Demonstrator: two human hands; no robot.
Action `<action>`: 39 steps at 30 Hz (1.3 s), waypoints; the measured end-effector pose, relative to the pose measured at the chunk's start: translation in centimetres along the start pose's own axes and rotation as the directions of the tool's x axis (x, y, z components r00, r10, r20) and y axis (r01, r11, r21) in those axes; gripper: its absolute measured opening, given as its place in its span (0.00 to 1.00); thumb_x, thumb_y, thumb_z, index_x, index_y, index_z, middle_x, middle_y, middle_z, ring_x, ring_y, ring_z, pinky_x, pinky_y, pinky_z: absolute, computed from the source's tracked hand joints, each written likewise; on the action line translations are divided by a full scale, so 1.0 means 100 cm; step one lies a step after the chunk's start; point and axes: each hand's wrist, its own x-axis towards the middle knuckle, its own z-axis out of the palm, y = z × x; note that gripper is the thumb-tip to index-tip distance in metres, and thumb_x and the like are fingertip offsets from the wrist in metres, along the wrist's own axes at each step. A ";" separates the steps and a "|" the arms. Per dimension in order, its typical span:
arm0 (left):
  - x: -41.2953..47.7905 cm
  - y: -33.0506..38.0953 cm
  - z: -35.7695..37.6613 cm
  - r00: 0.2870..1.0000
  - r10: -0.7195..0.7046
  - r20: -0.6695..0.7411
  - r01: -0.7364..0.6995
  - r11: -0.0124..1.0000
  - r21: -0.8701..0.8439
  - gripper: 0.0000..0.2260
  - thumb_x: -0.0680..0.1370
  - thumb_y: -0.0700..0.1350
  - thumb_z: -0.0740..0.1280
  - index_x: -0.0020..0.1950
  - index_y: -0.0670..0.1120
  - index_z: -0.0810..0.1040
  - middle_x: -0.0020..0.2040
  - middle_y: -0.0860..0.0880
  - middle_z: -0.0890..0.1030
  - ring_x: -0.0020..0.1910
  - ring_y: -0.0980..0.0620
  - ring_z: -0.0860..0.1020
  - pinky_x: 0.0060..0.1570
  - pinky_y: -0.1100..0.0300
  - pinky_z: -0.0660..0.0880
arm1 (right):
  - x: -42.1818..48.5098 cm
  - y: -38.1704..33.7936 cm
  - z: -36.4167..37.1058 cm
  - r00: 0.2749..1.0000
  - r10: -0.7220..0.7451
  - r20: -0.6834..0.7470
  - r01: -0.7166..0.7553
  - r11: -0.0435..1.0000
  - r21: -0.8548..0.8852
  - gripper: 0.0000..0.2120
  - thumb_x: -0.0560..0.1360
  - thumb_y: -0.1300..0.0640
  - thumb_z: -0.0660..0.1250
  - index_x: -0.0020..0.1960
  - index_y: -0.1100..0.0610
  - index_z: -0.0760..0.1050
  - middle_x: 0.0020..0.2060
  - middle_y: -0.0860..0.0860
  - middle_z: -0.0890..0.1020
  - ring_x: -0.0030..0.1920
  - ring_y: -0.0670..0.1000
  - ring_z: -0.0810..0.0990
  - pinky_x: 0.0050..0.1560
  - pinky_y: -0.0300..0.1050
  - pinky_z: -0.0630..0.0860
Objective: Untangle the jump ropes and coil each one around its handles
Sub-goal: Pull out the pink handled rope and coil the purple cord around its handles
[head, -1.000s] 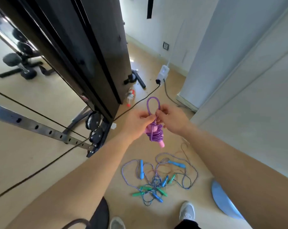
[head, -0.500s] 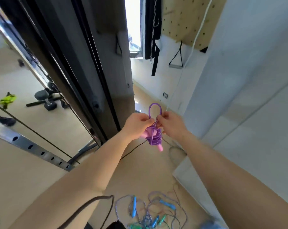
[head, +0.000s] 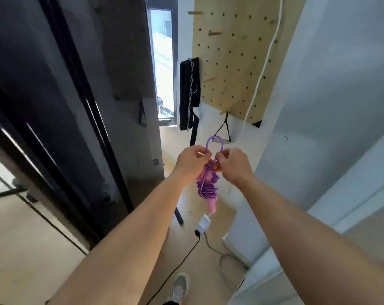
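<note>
Holding: I have the coiled purple plastic jump rope (head: 206, 187) raised in mid-air between both hands.
Left hand (head: 192, 160): grips the bundle's top, steadying its pink handles (head: 212, 206).
Right hand (head: 232, 165): pinches the rope beneath the upright loop (head: 208, 142), likely locking the coil.

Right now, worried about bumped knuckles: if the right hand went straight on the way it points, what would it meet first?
Probably the left hand, just across the purple jump rope that the right hand pinches; their depth gap is unclear.
</note>
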 end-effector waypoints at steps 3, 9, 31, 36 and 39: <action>0.083 -0.012 0.007 1.000 0.003 0.002 -0.003 0.997 -0.077 0.05 0.78 0.45 0.70 0.42 0.52 0.81 0.40 0.51 0.86 0.44 0.50 0.84 0.52 0.52 0.80 | 0.075 0.006 0.008 0.999 0.028 -0.045 -0.028 1.000 -0.010 0.13 0.78 0.56 0.61 0.40 0.56 0.80 0.33 0.50 0.85 0.38 0.51 0.85 0.49 0.55 0.81; 0.276 -0.031 0.016 0.994 -0.067 0.081 0.084 0.972 -0.221 0.01 0.77 0.41 0.71 0.48 0.46 0.82 0.41 0.47 0.86 0.34 0.53 0.82 0.35 0.58 0.78 | 0.266 0.014 0.022 0.989 0.108 -0.097 -0.112 0.993 -0.041 0.13 0.79 0.56 0.61 0.40 0.59 0.79 0.37 0.55 0.85 0.42 0.56 0.84 0.47 0.51 0.79; 0.651 -0.041 0.116 0.985 -0.111 0.130 0.151 0.922 -0.356 0.06 0.79 0.43 0.71 0.54 0.45 0.83 0.44 0.47 0.87 0.43 0.46 0.86 0.37 0.54 0.79 | 0.630 0.067 -0.008 0.936 0.181 -0.301 -0.225 0.967 -0.119 0.12 0.80 0.53 0.60 0.42 0.55 0.77 0.40 0.54 0.83 0.43 0.57 0.82 0.48 0.55 0.80; 0.668 -0.028 0.130 0.991 -0.001 0.131 0.027 0.980 -0.196 0.07 0.80 0.45 0.68 0.56 0.46 0.83 0.42 0.50 0.83 0.38 0.52 0.81 0.33 0.69 0.73 | 0.643 0.075 -0.015 0.906 0.207 -0.369 -0.266 0.957 -0.116 0.11 0.81 0.57 0.60 0.45 0.59 0.78 0.43 0.57 0.82 0.45 0.60 0.81 0.43 0.49 0.74; 0.660 -0.039 0.129 0.994 0.024 0.106 -0.017 0.998 -0.062 0.14 0.81 0.48 0.67 0.65 0.47 0.79 0.56 0.51 0.82 0.47 0.54 0.77 0.45 0.68 0.71 | 0.634 0.080 -0.015 0.908 0.215 -0.361 -0.295 0.937 -0.185 0.08 0.81 0.57 0.62 0.45 0.59 0.75 0.40 0.54 0.79 0.43 0.58 0.81 0.39 0.45 0.71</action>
